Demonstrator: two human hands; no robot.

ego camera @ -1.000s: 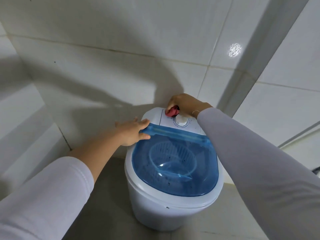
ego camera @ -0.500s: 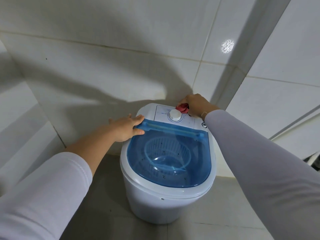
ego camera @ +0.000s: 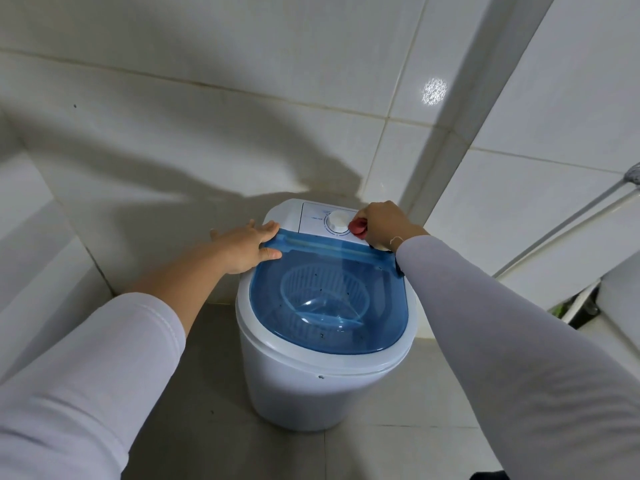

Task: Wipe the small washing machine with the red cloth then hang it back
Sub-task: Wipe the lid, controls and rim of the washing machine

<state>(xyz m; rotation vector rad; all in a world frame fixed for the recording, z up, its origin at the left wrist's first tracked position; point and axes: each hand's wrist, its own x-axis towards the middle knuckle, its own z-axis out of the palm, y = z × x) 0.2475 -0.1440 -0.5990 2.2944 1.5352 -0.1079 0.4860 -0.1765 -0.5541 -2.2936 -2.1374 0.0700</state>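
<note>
Small washing machine (ego camera: pixel 322 386): wiping underway at the control panel (ego camera: pixel 313 216). Right hand (ego camera: pixel 384 221) grips the bunched red cloth (ego camera: pixel 358 227) beside the dial (ego camera: pixel 337 222); left hand (ego camera: pixel 247 247), fingers straight, steadies the blue lid (ego camera: pixel 329 303), which likely comes next.

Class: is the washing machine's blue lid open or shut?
Shut: the blue lid lies flat inside the washing machine rim, basket visible through it.

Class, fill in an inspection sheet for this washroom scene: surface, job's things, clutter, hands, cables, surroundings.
Surface: grey tiled floor.
Job's things: small washing machine, blue lid closed; red cloth bunched beside the white dial.
Clutter: dark specks on the lid.
Hands: left hand rests flat at the lid's corner; right hand grips the cloth.
Cables: nothing seen.
Surroundings: white wall tiles; pipes at right.
</note>
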